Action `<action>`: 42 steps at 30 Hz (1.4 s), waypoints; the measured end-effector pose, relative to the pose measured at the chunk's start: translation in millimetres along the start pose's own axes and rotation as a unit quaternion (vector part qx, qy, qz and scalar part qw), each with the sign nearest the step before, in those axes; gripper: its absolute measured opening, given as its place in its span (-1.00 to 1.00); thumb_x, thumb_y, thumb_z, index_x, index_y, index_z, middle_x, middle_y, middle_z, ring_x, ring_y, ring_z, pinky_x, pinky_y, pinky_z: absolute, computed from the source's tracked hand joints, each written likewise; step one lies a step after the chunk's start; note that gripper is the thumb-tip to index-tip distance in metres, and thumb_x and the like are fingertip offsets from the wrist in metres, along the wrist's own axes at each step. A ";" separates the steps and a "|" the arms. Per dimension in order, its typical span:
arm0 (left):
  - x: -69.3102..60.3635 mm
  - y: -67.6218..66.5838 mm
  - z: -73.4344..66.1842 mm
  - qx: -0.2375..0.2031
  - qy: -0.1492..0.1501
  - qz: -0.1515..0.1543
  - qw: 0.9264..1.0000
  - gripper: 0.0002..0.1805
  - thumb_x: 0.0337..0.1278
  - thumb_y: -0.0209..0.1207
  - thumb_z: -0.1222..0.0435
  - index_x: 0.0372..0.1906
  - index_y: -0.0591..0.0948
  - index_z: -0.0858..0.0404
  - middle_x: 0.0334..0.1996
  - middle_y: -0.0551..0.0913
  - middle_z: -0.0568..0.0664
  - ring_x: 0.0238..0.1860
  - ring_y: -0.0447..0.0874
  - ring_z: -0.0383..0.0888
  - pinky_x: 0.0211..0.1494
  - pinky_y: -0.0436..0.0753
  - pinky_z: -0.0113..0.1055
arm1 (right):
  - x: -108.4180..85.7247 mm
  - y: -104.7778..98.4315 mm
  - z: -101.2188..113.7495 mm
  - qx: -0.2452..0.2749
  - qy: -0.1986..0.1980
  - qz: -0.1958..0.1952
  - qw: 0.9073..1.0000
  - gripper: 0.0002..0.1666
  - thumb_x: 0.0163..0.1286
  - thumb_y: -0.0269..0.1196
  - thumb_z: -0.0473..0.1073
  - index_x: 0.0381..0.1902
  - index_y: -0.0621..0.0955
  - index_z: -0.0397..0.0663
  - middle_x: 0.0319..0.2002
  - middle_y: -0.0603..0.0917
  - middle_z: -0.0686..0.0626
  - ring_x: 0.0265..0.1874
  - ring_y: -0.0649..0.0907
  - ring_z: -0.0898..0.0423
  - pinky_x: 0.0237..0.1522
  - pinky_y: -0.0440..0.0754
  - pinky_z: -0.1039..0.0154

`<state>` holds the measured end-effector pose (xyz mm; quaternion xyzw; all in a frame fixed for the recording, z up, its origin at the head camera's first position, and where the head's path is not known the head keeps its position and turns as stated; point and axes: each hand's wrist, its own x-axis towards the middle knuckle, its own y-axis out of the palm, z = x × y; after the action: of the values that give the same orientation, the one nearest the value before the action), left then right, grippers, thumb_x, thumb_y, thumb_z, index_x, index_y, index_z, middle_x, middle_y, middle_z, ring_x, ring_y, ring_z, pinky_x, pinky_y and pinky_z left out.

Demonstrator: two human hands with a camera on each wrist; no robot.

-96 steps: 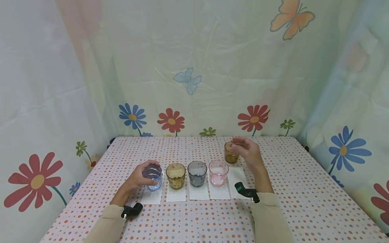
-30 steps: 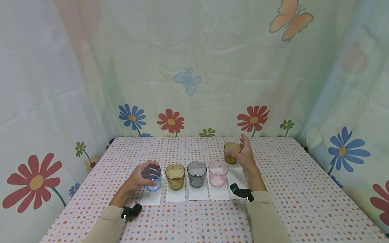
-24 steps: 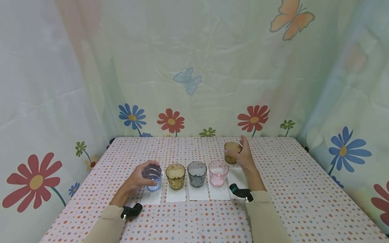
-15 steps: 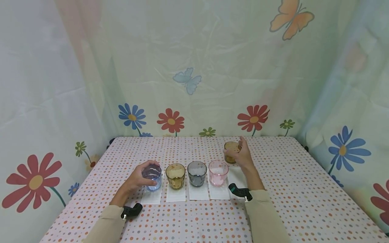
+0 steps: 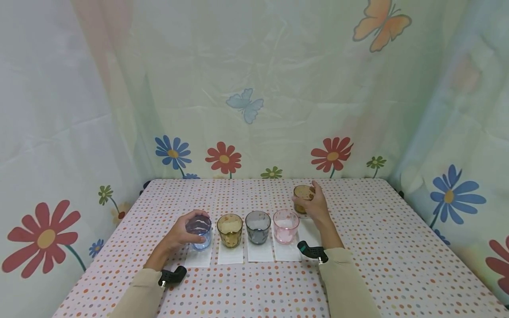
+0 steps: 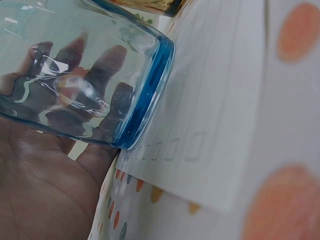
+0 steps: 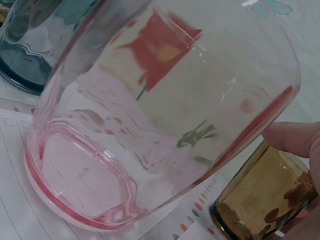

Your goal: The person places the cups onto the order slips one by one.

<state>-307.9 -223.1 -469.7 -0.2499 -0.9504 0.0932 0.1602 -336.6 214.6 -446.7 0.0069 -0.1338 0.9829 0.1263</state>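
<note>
My left hand point(image 5: 179, 233) wraps round a blue drinking glass point(image 5: 202, 240) at the left end of a row; its fingers show through the glass point(image 6: 145, 95) in the left wrist view. The glass stands on a lined paper slip point(image 6: 200, 125). Behind the row's right end, my right hand point(image 5: 318, 206) holds an amber glass point(image 5: 303, 191) from its right side, thumb on the near side. In the right wrist view, the thumb touches this amber glass point(image 7: 252, 195), and fingertips show through it. A pink glass point(image 7: 85, 180) fills much of that view.
Between the hands stand another amber glass point(image 5: 229, 234), a grey glass point(image 5: 258, 229) and the pink glass, each on a paper slip. A further paper slip point(image 5: 310, 229) lies right of the pink glass. Dotted cloth covers the table point(image 5: 238, 291); a flowered curtain hangs behind.
My right hand has come down from above the back amber glass to its right side, and its fingers have closed in round it. The left hand and the row of glasses have not moved.
</note>
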 end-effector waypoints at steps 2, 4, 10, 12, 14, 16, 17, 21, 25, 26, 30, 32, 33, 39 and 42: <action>-0.1 0.0 0.3 -0.001 -0.001 0.001 1.000 -0.29 -0.14 0.42 0.46 0.23 0.45 0.44 0.18 0.47 0.44 0.11 0.56 0.08 0.12 0.62 -0.14 | 0.1 0.1 -1.1 0.006 -0.001 0.000 1.000 0.22 0.32 0.40 -0.14 0.66 -0.14 0.01 0.58 0.04 -0.27 0.52 0.13 -0.29 0.46 0.18 -0.24; -0.1 -0.1 1.2 -0.002 -0.002 0.001 1.000 -0.29 -0.14 0.42 0.46 0.23 0.45 0.44 0.18 0.48 0.44 0.11 0.56 0.09 0.13 0.62 -0.14 | 0.4 0.4 -2.3 0.014 -0.001 0.002 1.000 0.20 0.33 0.39 -0.17 0.65 -0.13 -0.02 0.58 0.06 -0.27 0.51 0.15 -0.29 0.45 0.22 -0.22; -0.1 -0.1 1.3 -0.004 0.000 0.005 1.000 -0.29 -0.14 0.42 0.46 0.24 0.45 0.46 0.16 0.48 0.45 0.11 0.55 0.15 0.14 0.62 -0.10 | 1.9 1.8 -3.3 0.019 0.003 -0.003 1.000 0.16 0.32 0.39 -0.19 0.64 -0.06 -0.07 0.56 0.11 -0.26 0.50 0.19 -0.26 0.44 0.25 -0.19; 0.4 -0.2 0.5 -0.007 -0.002 0.005 1.000 -0.28 -0.14 0.42 0.45 0.24 0.45 0.46 0.17 0.47 0.45 0.11 0.55 0.14 0.13 0.62 -0.10 | 2.4 2.0 -2.9 0.013 0.004 -0.007 1.000 0.14 0.32 0.40 -0.17 0.64 -0.03 -0.07 0.56 0.13 -0.26 0.50 0.20 -0.25 0.44 0.26 -0.19; 0.7 0.1 -0.2 -0.008 -0.001 0.004 1.000 -0.28 -0.14 0.42 0.46 0.24 0.44 0.46 0.18 0.47 0.44 0.10 0.55 0.12 0.12 0.63 -0.11 | 2.4 2.1 -2.9 0.007 0.004 -0.010 1.000 0.12 0.32 0.40 -0.15 0.63 0.00 -0.07 0.55 0.15 -0.25 0.49 0.21 -0.24 0.44 0.27 -0.18; 1.1 0.1 -0.9 -0.009 0.001 0.004 1.000 -0.28 -0.15 0.42 0.46 0.24 0.44 0.47 0.17 0.47 0.45 0.10 0.55 0.11 0.13 0.62 -0.14 | 2.2 2.4 -2.7 0.004 0.002 -0.014 1.000 0.11 0.31 0.41 -0.14 0.62 0.03 -0.08 0.54 0.17 -0.26 0.49 0.22 -0.24 0.43 0.28 -0.17; 1.2 0.2 -1.3 -0.010 0.003 0.004 1.000 -0.29 -0.15 0.42 0.47 0.23 0.44 0.47 0.16 0.47 0.45 0.10 0.56 0.10 0.13 0.62 -0.15 | 2.1 2.4 -2.8 0.004 0.001 -0.017 1.000 0.10 0.31 0.41 -0.14 0.62 0.04 -0.09 0.53 0.18 -0.26 0.48 0.23 -0.23 0.43 0.29 -0.16; 1.2 0.9 -2.7 -0.015 0.004 0.005 1.000 -0.28 -0.15 0.41 0.47 0.23 0.43 0.49 0.15 0.48 0.46 0.10 0.57 0.10 0.14 0.62 -0.18 | 1.8 2.7 -3.4 0.002 -0.005 -0.025 1.000 0.07 0.30 0.41 -0.15 0.60 0.08 -0.11 0.50 0.23 -0.26 0.46 0.26 -0.22 0.42 0.31 -0.14; 0.4 1.8 -3.4 -0.021 0.003 0.007 1.000 -0.28 -0.14 0.42 0.47 0.23 0.43 0.50 0.15 0.48 0.46 0.11 0.57 0.11 0.14 0.63 -0.17 | 1.6 3.0 -3.4 -0.003 -0.005 -0.032 0.999 0.06 0.29 0.42 -0.14 0.59 0.11 -0.11 0.48 0.26 -0.26 0.45 0.28 -0.21 0.40 0.34 -0.14; 0.2 1.8 -3.4 -0.023 0.004 0.007 1.000 -0.28 -0.14 0.42 0.47 0.23 0.42 0.50 0.15 0.47 0.46 0.11 0.57 0.11 0.14 0.63 -0.16 | 1.5 3.0 -3.0 -0.005 -0.004 -0.034 0.999 0.06 0.28 0.43 -0.14 0.59 0.12 -0.10 0.48 0.26 -0.26 0.44 0.29 -0.21 0.40 0.34 -0.14; 0.0 1.8 -3.3 -0.026 0.005 0.009 1.000 -0.28 -0.14 0.41 0.48 0.24 0.42 0.50 0.15 0.47 0.47 0.10 0.57 0.11 0.14 0.63 -0.15 | -0.3 1.9 0.3 0.000 -0.001 -0.039 0.999 0.06 0.27 0.44 -0.14 0.59 0.13 -0.09 0.47 0.28 -0.25 0.43 0.31 -0.21 0.39 0.35 -0.14; -0.1 2.0 -3.4 -0.024 0.004 0.008 1.000 -0.28 -0.14 0.41 0.47 0.23 0.42 0.50 0.15 0.47 0.46 0.10 0.57 0.12 0.14 0.63 -0.14 | -1.4 1.1 1.9 0.003 -0.002 -0.040 0.999 0.06 0.27 0.43 -0.14 0.58 0.13 -0.09 0.46 0.29 -0.25 0.42 0.32 -0.22 0.39 0.35 -0.14; -0.1 2.2 -3.4 -0.022 0.003 0.007 1.000 -0.28 -0.15 0.41 0.47 0.23 0.43 0.49 0.15 0.48 0.46 0.10 0.57 0.12 0.14 0.63 -0.14 | -2.1 0.7 2.7 0.005 -0.002 -0.041 0.999 0.05 0.27 0.43 -0.14 0.58 0.14 -0.08 0.46 0.30 -0.24 0.42 0.32 -0.21 0.39 0.36 -0.14; -0.4 2.0 -2.1 -0.016 -0.001 0.004 1.000 -0.28 -0.15 0.41 0.47 0.23 0.43 0.48 0.14 0.49 0.44 0.11 0.57 0.16 0.14 0.63 -0.16 | -5.2 -0.4 5.8 0.014 -0.007 -0.049 0.999 0.01 0.26 0.42 -0.17 0.56 0.18 -0.09 0.42 0.33 -0.23 0.39 0.34 -0.22 0.35 0.41 -0.14; -0.2 1.1 -1.4 -0.014 0.002 0.005 1.000 -0.28 -0.15 0.42 0.47 0.23 0.43 0.48 0.14 0.49 0.44 0.10 0.57 0.14 0.13 0.63 -0.17 | -6.1 -0.4 7.3 0.017 -0.009 -0.054 0.998 -0.01 0.24 0.41 -0.20 0.54 0.21 -0.11 0.40 0.35 -0.23 0.38 0.35 -0.22 0.34 0.41 -0.14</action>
<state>-306.7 -222.1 -468.7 -0.2567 -0.9501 0.0803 0.1582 -330.7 211.6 -439.9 0.0248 -0.1179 0.9766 0.1781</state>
